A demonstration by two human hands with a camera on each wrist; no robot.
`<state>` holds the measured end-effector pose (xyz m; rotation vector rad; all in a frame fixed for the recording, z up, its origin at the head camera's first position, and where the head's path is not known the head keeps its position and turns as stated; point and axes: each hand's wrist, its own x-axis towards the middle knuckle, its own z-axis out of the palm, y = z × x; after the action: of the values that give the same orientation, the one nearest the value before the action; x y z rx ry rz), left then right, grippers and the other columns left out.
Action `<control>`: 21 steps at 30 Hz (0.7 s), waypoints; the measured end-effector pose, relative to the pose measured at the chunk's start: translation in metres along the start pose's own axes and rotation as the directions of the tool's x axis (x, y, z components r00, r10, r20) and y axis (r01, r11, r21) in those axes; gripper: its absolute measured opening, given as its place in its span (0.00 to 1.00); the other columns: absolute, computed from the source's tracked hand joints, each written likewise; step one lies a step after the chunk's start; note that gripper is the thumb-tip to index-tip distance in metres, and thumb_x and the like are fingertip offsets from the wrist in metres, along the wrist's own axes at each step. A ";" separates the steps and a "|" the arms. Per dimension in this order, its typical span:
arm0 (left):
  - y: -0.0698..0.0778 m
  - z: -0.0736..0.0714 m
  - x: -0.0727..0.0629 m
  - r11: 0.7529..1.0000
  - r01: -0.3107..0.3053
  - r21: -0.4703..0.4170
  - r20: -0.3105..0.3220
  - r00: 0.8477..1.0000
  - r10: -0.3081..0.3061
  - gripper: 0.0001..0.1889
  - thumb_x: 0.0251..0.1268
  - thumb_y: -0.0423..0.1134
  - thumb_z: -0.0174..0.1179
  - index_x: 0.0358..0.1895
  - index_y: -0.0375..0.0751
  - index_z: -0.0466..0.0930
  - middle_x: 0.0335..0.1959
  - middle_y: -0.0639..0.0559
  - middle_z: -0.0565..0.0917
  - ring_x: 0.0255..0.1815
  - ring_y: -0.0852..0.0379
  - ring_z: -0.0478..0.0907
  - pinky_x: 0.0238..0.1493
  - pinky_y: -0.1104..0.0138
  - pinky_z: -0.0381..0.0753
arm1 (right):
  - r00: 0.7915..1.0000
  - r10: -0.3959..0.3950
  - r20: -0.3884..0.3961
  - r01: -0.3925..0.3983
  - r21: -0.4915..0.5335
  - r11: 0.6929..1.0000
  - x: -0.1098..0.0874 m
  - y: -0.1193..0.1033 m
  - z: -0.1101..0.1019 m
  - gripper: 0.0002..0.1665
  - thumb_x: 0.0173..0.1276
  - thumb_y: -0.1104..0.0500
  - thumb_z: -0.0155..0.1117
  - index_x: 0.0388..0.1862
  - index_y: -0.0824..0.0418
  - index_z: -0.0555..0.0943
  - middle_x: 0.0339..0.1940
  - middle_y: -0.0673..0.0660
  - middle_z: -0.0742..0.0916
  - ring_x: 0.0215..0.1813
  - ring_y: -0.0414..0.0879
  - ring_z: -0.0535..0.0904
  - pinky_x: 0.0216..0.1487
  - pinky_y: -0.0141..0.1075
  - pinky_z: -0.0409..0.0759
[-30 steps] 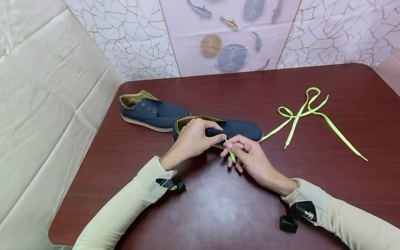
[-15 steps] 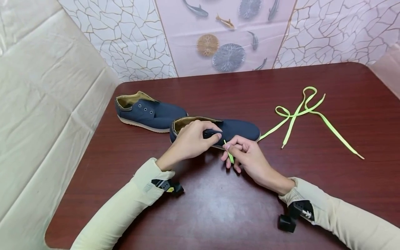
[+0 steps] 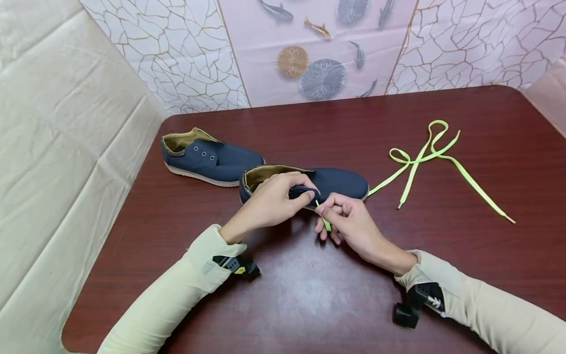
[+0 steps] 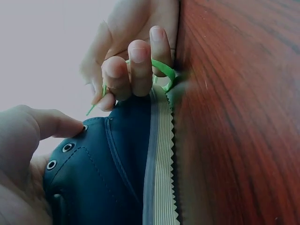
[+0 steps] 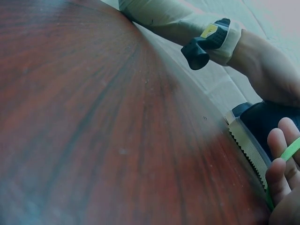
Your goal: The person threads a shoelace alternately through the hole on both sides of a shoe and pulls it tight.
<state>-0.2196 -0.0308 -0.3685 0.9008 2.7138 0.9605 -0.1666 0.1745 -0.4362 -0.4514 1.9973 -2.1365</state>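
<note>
In the head view, my left hand (image 3: 271, 201) grips the near navy shoe (image 3: 345, 181) by its eyelet flap, fingers over the top edge and thumb on the outer side. My right hand (image 3: 358, 223) pinches a neon green shoelace (image 3: 327, 225) close to its tip, just below that flap. The left wrist view shows a row of metal eyelets (image 4: 68, 147); the left thumb lies at the one nearest the toe. There the lace tip (image 4: 89, 111) points towards this eyelet, apart from it. More of the lace loops behind the right fingers (image 4: 139, 68).
A second navy shoe (image 3: 240, 160) without a lace stands behind and left, close to the near shoe's heel. Loose neon green lace (image 3: 413, 164) lies tangled on the dark red table (image 3: 442, 255) to the right, one strand reaching the near shoe's toe. A patterned backdrop (image 3: 274, 88) borders the table.
The lace tip, which was up at the left thumb, dropped away and is now slightly nearer the flap again. The left fingers have tilted the flap outward. Loose lace and second shoe stay put.
</note>
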 end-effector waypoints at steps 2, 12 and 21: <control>0.000 0.000 0.000 1.000 -0.004 -0.010 0.004 1.000 0.004 0.06 0.76 0.41 0.62 0.47 0.50 0.87 0.47 0.58 0.87 0.43 0.60 0.77 0.52 0.62 0.77 | 1.000 -0.005 0.000 0.005 -0.001 1.000 0.000 0.000 0.000 0.11 0.81 0.68 0.54 0.43 0.79 0.73 0.23 0.54 0.89 0.22 0.47 0.84 0.18 0.33 0.72; 0.001 0.001 0.002 0.999 -0.020 -0.026 0.037 0.999 0.021 0.05 0.74 0.37 0.59 0.47 0.46 0.83 0.39 0.54 0.83 0.35 0.57 0.73 0.49 0.65 0.75 | 1.000 0.004 -0.015 -0.004 -0.019 1.000 0.001 -0.001 0.000 0.11 0.81 0.68 0.52 0.45 0.79 0.73 0.22 0.54 0.89 0.21 0.46 0.84 0.18 0.33 0.72; -0.004 0.000 0.003 0.995 -0.056 -0.080 0.068 0.996 0.061 0.05 0.74 0.33 0.58 0.46 0.44 0.81 0.36 0.54 0.80 0.34 0.57 0.71 0.48 0.67 0.73 | 0.999 0.012 -0.050 -0.014 -0.041 0.999 0.003 0.003 0.004 0.09 0.80 0.68 0.53 0.42 0.76 0.74 0.21 0.55 0.89 0.21 0.47 0.84 0.18 0.32 0.71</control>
<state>-0.2240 -0.0323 -0.3708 0.9851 2.5857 1.0186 -0.1683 0.1690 -0.4385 -0.3946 2.0688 -2.1218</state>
